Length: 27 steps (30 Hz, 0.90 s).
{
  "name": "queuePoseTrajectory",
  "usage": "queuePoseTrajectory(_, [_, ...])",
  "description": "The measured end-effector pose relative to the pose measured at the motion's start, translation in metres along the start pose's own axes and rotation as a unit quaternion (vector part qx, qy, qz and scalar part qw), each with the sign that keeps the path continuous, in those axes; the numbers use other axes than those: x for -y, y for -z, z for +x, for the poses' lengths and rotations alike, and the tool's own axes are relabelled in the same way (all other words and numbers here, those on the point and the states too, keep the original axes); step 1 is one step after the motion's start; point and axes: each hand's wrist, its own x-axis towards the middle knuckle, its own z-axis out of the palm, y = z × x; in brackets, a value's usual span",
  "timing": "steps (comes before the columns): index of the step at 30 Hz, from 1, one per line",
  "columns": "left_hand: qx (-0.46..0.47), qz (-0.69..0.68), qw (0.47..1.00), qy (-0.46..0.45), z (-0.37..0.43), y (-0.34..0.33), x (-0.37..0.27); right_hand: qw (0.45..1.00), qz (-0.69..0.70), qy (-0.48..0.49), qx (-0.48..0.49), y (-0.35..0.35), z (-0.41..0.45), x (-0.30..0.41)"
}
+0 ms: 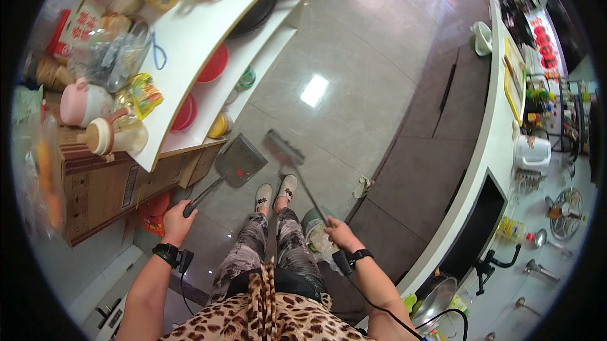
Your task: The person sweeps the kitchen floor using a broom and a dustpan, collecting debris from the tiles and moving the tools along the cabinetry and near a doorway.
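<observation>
My left hand (179,220) grips the end of the handle of a grey dustpan (241,160), whose pan lies by the shelf's lower corner with a small red scrap in it. In my right hand (342,234) is the dark handle of a broom (286,147). The broom head is on or just above the tiled floor, right of the dustpan and apart from it, in front of my shoes (286,188). It looks slightly blurred. A crumpled pale scrap (363,187) lies on the floor near the base of the cabinets.
On the left a white shelf unit (189,51) holds jars, bowls and a pan, beside a cardboard box (102,194). A lined bin (318,232) stands by my right leg. Along the right runs a counter (483,118) with a sink and dark cabinets (417,175).
</observation>
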Motion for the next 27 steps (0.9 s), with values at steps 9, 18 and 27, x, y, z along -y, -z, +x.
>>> queuePoseTrajectory(9, [0.046,0.030,0.995,-0.082,0.068,-0.026,-0.086,0.954,-0.090,0.121,-0.259,-0.052,0.095,-0.076])
queuePoseTrajectory(18, [0.038,0.085,0.988,-0.126,0.090,0.010,-0.109,0.969,0.230,0.029,0.085,-0.048,-0.036,-0.023])
queuePoseTrajectory(27, [0.034,0.069,0.987,-0.138,0.115,0.017,-0.139,0.819,0.552,-0.134,-0.076,-0.062,-0.123,-0.076])
